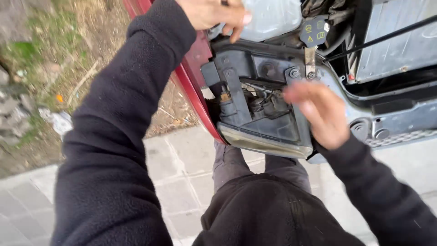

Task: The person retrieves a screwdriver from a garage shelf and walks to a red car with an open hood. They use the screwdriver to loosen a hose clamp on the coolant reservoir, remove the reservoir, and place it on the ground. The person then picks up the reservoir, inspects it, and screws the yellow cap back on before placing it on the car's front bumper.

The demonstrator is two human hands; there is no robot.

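Up top, we are resting our left hand (pixel 214 13) with fingers curled loosely over the edge of a translucent white reservoir (pixel 268 18), touching it rather than clamping it. Lower down, we are holding our blurred right hand (pixel 321 114) open and empty, fingers spread, just in front of the black headlight housing (pixel 255 114), which is sitting between both arms beside the red fender (pixel 193 86).

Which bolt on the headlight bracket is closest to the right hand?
The bolt on the black bracket, just above the right hand. The bolt beside it, under the metal tab, sits slightly farther away.
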